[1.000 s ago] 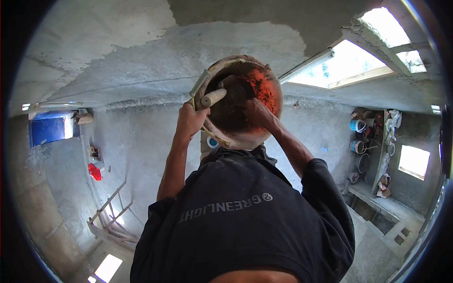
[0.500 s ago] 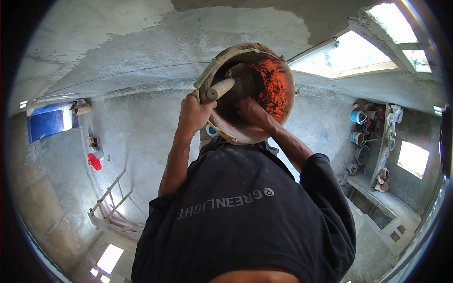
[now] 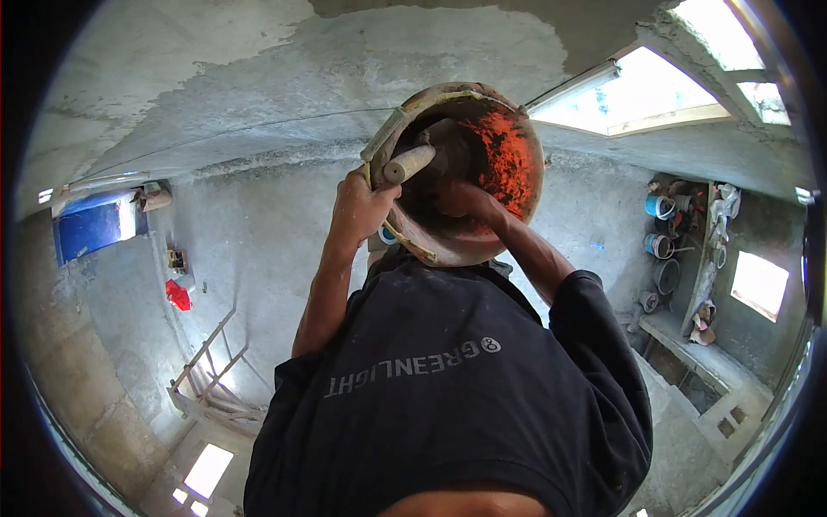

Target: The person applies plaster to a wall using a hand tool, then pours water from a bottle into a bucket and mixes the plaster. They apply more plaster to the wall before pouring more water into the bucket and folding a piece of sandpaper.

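Observation:
A mortar-stained bucket [image 3: 508, 172], orange-red on part of its inner wall, is tipped with its mouth facing me. My left hand [image 3: 365, 207] is closed round its worn left rim, with the thumb over the edge. Beside that thumb, a trowel [image 3: 410, 164] rests in the bucket, its round wooden handle toward the left rim and its grey blade in the shadowed inside. My right hand [image 3: 463, 200] reaches over the near rim into the bucket, close to the dark bottom. Its fingers are lost in shadow, so their grip cannot be made out.
A rough plastered wall [image 3: 362, 69] spans the top, with a bright window opening [image 3: 655, 90] at right. Several buckets [image 3: 660, 207] stand at the right beside a concrete ledge [image 3: 689, 353]. A wooden frame [image 3: 207, 370] and a red item [image 3: 178, 295] lie at left.
The view has drifted slightly, shifting the whole scene a little right and down. My left hand keeps its hold on the rim, and my right hand stays inside the bucket.

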Tool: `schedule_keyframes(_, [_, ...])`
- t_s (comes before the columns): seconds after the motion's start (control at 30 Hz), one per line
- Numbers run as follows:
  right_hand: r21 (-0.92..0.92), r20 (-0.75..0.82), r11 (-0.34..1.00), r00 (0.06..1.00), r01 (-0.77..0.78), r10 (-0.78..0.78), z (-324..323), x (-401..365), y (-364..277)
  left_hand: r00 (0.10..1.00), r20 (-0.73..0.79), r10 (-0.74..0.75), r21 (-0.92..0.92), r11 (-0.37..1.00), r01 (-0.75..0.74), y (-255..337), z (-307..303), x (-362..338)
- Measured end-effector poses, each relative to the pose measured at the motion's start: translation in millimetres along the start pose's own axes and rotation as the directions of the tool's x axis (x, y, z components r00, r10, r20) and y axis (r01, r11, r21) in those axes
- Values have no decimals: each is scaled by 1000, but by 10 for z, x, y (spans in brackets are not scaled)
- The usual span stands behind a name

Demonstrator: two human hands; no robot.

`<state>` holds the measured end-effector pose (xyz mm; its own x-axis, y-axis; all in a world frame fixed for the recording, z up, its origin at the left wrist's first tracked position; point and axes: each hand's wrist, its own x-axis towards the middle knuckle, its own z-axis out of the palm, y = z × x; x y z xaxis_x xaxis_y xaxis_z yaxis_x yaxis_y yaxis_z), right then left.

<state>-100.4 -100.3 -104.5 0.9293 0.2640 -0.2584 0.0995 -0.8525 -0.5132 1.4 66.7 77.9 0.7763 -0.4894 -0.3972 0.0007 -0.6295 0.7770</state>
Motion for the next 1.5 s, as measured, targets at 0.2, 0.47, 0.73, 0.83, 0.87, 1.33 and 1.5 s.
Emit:
schedule_keyframes(0.2, [564,204,789,967,-242,151,-1090,-250,-302,999,-32,19,-55,998,-21,-169,76,42])
schedule_keyframes(0.47, [984,104,-159,989,-86,109,-1120,-674,81,996,-66,-56,-124,991,47,-294,187,-32])
schedule_keyframes(0.73, [877,-411,14,733,481,542,-2774,-377,19,969,-179,-168,-175,975,136,-748,178,59])
schedule_keyframes(0.83, [689,-721,469,458,552,520,-3925,-316,-156,960,-254,-118,-163,984,78,-746,85,-24])
schedule_keyframes(0.87, [586,-809,616,342,526,477,-4324,-353,-159,952,-273,-137,-172,981,92,-724,107,-23])
schedule_keyframes(1.33, [-496,-677,675,-243,-546,-694,-7092,282,-230,878,-381,-289,-208,952,223,-1009,72,-121])
schedule_keyframes(1.5, [-471,-638,417,-26,-777,-769,-6795,577,-32,940,-231,-252,-316,933,173,-1208,102,-61])
